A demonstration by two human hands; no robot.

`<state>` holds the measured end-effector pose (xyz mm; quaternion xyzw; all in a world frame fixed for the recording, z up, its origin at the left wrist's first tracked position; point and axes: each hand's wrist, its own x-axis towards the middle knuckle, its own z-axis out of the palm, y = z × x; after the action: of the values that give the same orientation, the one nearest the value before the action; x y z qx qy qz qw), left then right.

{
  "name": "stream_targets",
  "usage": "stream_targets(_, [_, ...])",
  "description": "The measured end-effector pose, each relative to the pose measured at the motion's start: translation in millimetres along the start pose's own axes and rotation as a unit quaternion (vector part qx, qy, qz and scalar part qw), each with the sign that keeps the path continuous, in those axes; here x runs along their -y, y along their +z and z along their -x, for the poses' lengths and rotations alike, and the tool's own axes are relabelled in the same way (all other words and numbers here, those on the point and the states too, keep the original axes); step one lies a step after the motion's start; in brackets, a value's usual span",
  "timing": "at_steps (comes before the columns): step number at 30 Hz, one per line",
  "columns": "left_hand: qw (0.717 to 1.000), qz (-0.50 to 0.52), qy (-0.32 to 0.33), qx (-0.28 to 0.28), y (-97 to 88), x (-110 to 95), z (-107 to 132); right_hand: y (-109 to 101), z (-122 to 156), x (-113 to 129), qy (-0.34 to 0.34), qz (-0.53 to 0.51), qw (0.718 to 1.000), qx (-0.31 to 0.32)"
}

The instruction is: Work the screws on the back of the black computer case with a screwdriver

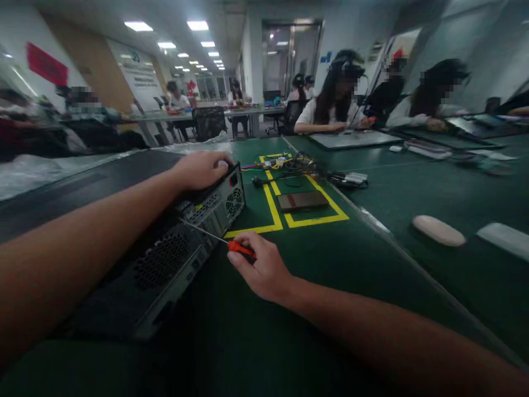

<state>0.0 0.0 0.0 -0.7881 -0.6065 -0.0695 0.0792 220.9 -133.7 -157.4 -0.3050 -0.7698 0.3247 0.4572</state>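
A black desktop computer case (165,264) lies on the green table at the left, its rear panel with fan grille and slots facing right. My left hand (202,170) bears on its top near the far rear corner, fingers bent at the edge. My right hand (262,264) is closed around the red and black handle of a screwdriver (239,248). The screwdriver's thin shaft points left, its tip at the rear panel by the expansion slots. Whether the tip sits in a screw is too small to tell.
Beyond the case lie bundled cables (297,164) and a dark flat box (303,200) within yellow tape (318,223). At the right are a pale oval object (438,230) and a white one (506,240). Several people work at tables behind, one at a flat panel (357,139).
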Motion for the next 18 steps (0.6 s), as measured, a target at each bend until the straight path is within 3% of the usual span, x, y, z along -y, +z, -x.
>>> stream_targets(11, [1.000,0.010,0.007,0.004,-3.8,-1.2,1.1,0.6,-0.5,-2.6,-0.032,0.010,0.999,0.015])
stream_targets(18, [1.000,0.012,0.007,0.003,-4.1,-1.8,1.7,3.3,1.2,-4.3,0.001,-0.015,1.000,0.011])
